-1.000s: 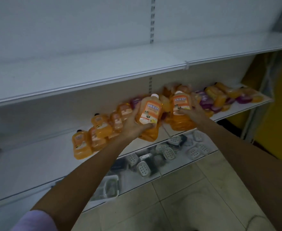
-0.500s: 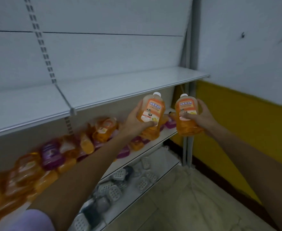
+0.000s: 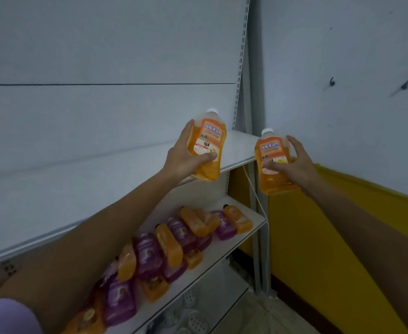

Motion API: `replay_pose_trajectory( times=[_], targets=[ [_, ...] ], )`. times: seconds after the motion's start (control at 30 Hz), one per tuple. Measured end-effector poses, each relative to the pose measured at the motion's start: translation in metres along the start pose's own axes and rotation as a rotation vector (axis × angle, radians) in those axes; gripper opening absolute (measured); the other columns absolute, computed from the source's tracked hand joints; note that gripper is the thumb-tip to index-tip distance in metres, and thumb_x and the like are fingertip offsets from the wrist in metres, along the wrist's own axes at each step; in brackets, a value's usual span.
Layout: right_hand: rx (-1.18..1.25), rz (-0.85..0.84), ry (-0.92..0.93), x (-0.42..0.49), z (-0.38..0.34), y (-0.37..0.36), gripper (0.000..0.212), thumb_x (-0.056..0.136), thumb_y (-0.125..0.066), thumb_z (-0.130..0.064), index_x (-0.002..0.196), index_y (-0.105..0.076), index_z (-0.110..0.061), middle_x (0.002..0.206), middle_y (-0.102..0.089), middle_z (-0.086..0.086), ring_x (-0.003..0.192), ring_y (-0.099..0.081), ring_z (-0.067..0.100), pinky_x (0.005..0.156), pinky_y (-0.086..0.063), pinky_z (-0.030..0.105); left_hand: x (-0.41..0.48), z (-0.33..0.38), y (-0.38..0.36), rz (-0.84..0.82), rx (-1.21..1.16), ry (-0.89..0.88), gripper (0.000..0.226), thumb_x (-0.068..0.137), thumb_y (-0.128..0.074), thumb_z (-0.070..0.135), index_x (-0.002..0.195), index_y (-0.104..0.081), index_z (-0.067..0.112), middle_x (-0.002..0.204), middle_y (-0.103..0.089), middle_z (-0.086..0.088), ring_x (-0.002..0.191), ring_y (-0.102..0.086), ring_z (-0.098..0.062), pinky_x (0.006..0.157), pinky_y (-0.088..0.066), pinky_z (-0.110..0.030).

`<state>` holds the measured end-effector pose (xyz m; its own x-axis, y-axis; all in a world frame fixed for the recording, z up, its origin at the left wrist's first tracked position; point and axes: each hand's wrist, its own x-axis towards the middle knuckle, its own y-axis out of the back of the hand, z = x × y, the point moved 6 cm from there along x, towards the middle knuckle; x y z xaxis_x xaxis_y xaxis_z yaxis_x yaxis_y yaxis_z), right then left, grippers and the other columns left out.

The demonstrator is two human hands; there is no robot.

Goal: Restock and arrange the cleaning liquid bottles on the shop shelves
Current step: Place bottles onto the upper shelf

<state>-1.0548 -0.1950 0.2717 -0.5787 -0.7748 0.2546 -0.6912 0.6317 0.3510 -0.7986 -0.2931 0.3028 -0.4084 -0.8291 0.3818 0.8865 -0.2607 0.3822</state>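
Two held: left hand grips orange bottle, right hand second bottle; pile below.

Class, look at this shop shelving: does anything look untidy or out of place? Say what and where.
Yes: on the lower shelf the orange and purple bottles lie on their sides in a mixed, overlapping heap, not standing in rows.
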Motion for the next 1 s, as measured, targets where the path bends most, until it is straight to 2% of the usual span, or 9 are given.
replay_pose_trajectory(
  times=[0.17, 0.3, 0.47, 0.57, 0.67, 0.77, 0.87, 0.93, 1.0],
  targets=[
    [-0.007, 0.063, -0.011, 0.101, 0.003, 0.002, 0.095, 0.07, -0.081, -0.032, 0.145, -0.023, -0.034, 0.142, -0.042, 0.005, 0.124, -0.047, 0.029, 0.103, -0.041, 0.05, 0.087, -0.024, -0.028, 0.002, 0.064, 0.065, 0.091, 0.079, -0.073, 0.028, 0.148, -0.013, 0.03, 0.145, -0.038, -0.001, 0.125, -0.045, -0.024, 0.101, -0.043, -0.041],
    [-0.035, 0.042, -0.047, 0.165, 0.023, -0.007, 0.096, 0.071, -0.081, -0.03, 0.147, -0.022, -0.031, 0.146, -0.039, 0.006, 0.128, -0.043, 0.029, 0.105, -0.038, 0.047, 0.134, -0.05, -0.056, -0.021, 0.085, 0.145, 0.087, 0.08, -0.072, 0.027, 0.147, -0.016, 0.028, 0.145, -0.038, -0.003, 0.126, -0.044, -0.025, 0.099, -0.042, -0.038],
    [-0.028, -0.017, -0.079, 0.245, 0.056, -0.02, 0.093, 0.072, -0.08, -0.029, 0.147, -0.024, -0.026, 0.147, -0.036, 0.006, 0.13, -0.04, 0.031, 0.106, -0.037, 0.046, 0.19, -0.079, -0.083, 0.067, 0.035, 0.243, 0.085, 0.08, -0.072, 0.03, 0.146, -0.018, 0.029, 0.143, -0.04, -0.003, 0.125, -0.044, -0.025, 0.097, -0.043, -0.037],
    [-0.022, -0.161, -0.032, 0.3, 0.062, -0.037, 0.092, 0.07, -0.082, -0.027, 0.144, -0.027, -0.027, 0.141, -0.042, 0.005, 0.124, -0.045, 0.03, 0.103, -0.04, 0.05, 0.217, -0.097, -0.099, 0.131, -0.001, 0.349, 0.087, 0.079, -0.073, 0.031, 0.147, -0.018, 0.028, 0.146, -0.037, -0.003, 0.128, -0.041, -0.026, 0.099, -0.04, -0.036],
    [-0.003, -0.338, -0.017, 0.352, 0.07, -0.061, 0.083, 0.065, -0.084, -0.027, 0.135, -0.041, -0.027, 0.131, -0.053, 0.003, 0.115, -0.053, 0.029, 0.097, -0.045, 0.05, 0.239, -0.113, -0.116, 0.236, -0.059, 0.463, 0.082, 0.083, -0.068, 0.036, 0.148, -0.019, 0.024, 0.149, -0.033, -0.004, 0.131, -0.038, -0.027, 0.101, -0.037, -0.036],
    [0.018, -0.533, -0.041, 0.381, 0.082, -0.084, 0.066, 0.069, -0.081, -0.031, 0.128, -0.052, -0.025, 0.123, -0.059, 0.004, 0.108, -0.058, 0.028, 0.096, -0.047, 0.048, 0.256, -0.112, -0.137, 0.298, 0.111, 0.533, 0.077, 0.084, -0.061, 0.046, 0.146, -0.026, 0.016, 0.15, -0.028, -0.011, 0.135, -0.032, -0.029, 0.108, -0.032, -0.037],
    [-0.039, -0.641, -0.072, 0.399, 0.093, -0.102, 0.055, 0.071, -0.078, -0.041, 0.12, -0.061, -0.022, 0.113, -0.064, 0.006, 0.1, -0.063, 0.027, 0.094, -0.05, 0.045, 0.266, -0.106, -0.166, 0.174, 0.479, 0.464, 0.107, 0.06, -0.067, 0.068, 0.145, -0.023, 0.02, 0.152, -0.013, -0.016, 0.141, -0.011, -0.032, 0.116, -0.018, -0.042],
    [-0.046, -0.698, -0.047, 0.41, 0.095, -0.11, 0.048, 0.07, -0.077, -0.046, 0.112, -0.065, -0.026, 0.108, -0.068, 0.006, 0.094, -0.067, 0.024, 0.091, -0.052, 0.042, 0.268, -0.104, -0.184, 0.083, 0.516, 0.407, 0.12, 0.056, -0.075, 0.064, 0.148, -0.012, 0.019, 0.153, -0.005, -0.017, 0.143, -0.003, -0.033, 0.118, -0.013, -0.043],
    [-0.037, -0.753, -0.026, 0.418, 0.096, -0.114, 0.041, 0.073, -0.075, -0.044, 0.109, -0.064, -0.028, 0.103, -0.069, 0.004, 0.088, -0.067, 0.021, 0.085, -0.054, 0.038, 0.272, -0.1, -0.187, 0.11, 0.529, 0.294, 0.127, 0.047, -0.072, 0.067, 0.146, -0.018, 0.01, 0.151, -0.02, -0.015, 0.142, -0.016, -0.026, 0.114, -0.014, -0.025]
  ],
)
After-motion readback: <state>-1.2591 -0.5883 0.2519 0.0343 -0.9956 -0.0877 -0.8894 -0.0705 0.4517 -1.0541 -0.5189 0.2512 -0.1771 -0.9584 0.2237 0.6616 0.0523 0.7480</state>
